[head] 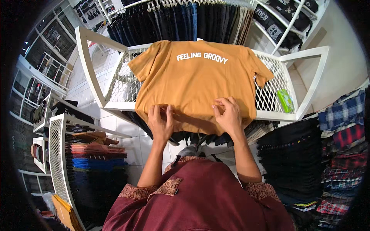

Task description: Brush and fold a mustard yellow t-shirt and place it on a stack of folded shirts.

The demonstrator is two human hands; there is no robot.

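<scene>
A mustard-orange short-sleeved T-shirt [199, 80] lies spread face down or face up, I cannot tell which, on a white metal mesh rack top [267, 99]. White lettering curves across its upper part, and the neck points away from me. Its lower end hangs over the rack's near edge. My left hand [160, 122] rests at the lower left of the shirt, fingertips on the cloth; whether it pinches any is unclear. At the lower right, my right hand [229, 114] is over the cloth with thumb and fingers apart.
A green soft packet [285, 100] lies on the mesh at right. Hanging trousers [179, 24] fill a rail beyond. Folded clothes [98, 153] are stacked at left, with folded plaid shirts [342, 138] at right. White side frames [313, 83] rise at both ends of the rack.
</scene>
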